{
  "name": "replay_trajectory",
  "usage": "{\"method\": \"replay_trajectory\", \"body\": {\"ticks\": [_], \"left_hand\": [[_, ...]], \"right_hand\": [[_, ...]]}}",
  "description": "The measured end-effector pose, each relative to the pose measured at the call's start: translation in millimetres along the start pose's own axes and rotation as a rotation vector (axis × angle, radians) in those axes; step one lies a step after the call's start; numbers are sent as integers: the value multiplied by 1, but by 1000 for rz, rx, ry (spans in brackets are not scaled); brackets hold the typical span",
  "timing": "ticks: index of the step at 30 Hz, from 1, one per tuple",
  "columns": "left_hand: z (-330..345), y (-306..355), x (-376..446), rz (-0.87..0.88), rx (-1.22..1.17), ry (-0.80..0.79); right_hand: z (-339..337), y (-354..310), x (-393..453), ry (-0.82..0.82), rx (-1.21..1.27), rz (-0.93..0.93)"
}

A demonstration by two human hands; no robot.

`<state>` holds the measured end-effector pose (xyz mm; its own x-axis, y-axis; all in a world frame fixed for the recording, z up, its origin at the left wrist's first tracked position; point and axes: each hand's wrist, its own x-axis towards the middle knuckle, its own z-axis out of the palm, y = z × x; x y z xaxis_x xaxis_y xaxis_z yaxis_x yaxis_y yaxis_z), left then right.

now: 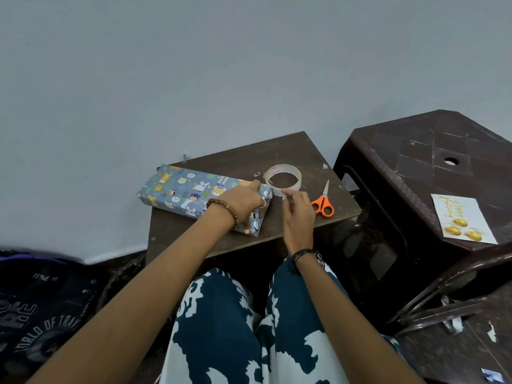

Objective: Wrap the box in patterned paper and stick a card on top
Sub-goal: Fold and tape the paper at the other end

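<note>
Down at the bottom, patterned trousers [249, 328] fill the near view, navy and white, with a dark printed bag [41, 314] off to the left on the floor. Up from there come both forearms, reaching onto the small brown table [194, 236]. The right hand [297, 217], with a dark band on its wrist, is raised just in front of the tape [283, 180], fingers curled and pinched together at the roll's near edge; it looks like a bit of clear tape between the fingertips, though it is too small to be sure. The left hand [243, 202], beaded bracelet on the wrist, lies across the right end of the box [203, 196], fingers spread fairly straight and pressing the paper down, thumb over the near end face, index finger pointing toward the tape. The box is already covered in blue animal paper and lies on the table's left part, its far left corner hanging past the table edge near the wall. Just right of the right hand, orange scissors [323, 203] lie on the table, blades pointing away. Further right stands a dark plastic stool [415, 151], and on its top, well apart from the box, sits the card [461, 218], white with gold balloons and gold lettering. Behind it all, a plain grey wall [194, 65].
</note>
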<state>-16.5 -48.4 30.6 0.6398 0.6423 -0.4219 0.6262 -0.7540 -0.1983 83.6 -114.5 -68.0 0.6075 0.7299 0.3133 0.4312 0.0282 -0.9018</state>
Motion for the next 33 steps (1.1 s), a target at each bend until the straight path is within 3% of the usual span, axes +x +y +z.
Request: {"method": "replay_trajectory", "body": {"ticks": [9, 22, 33], "left_hand": [[5, -7, 5, 0, -57, -4], [4, -6, 6, -25, -87, -26], [3, -3, 4, -17, -51, -28]], "right_hand": [[27, 17, 38, 46, -398, -344], [28, 15, 47, 35, -501, -302], [22, -4, 33, -144, -741, -283]]}}
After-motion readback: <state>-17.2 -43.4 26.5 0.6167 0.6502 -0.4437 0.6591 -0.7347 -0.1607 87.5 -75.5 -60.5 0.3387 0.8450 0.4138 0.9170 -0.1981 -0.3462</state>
